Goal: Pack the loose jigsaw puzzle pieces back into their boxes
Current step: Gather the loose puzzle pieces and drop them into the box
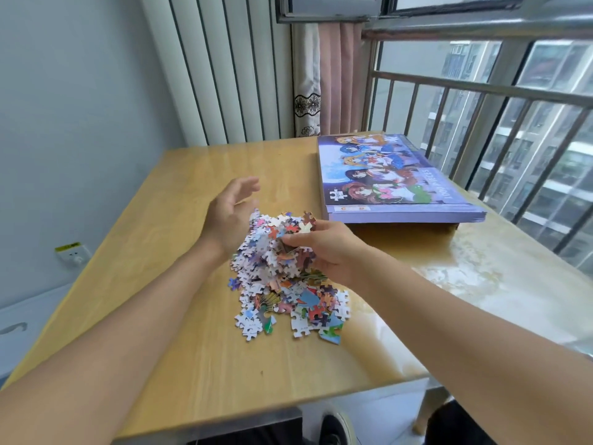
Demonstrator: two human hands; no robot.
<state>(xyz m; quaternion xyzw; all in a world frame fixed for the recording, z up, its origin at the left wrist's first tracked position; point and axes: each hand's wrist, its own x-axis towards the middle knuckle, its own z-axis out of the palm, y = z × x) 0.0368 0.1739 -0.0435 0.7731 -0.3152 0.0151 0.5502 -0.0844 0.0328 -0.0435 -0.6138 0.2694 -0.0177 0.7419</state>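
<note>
A heap of loose jigsaw pieces lies mid-table, some face up, some showing white backs. My left hand stands at the heap's far left edge, fingers straight and apart, palm turned toward the pieces. My right hand is on the heap's right side, fingers curled round a clump of pieces. The puzzle box, with a purple cartoon lid on it, lies shut at the far right of the table, beyond my right hand.
The wooden table runs to a window with metal bars on the right. A curtain hangs behind the box. A wall socket sits low on the left wall. A dark shoe shows under the table's front edge.
</note>
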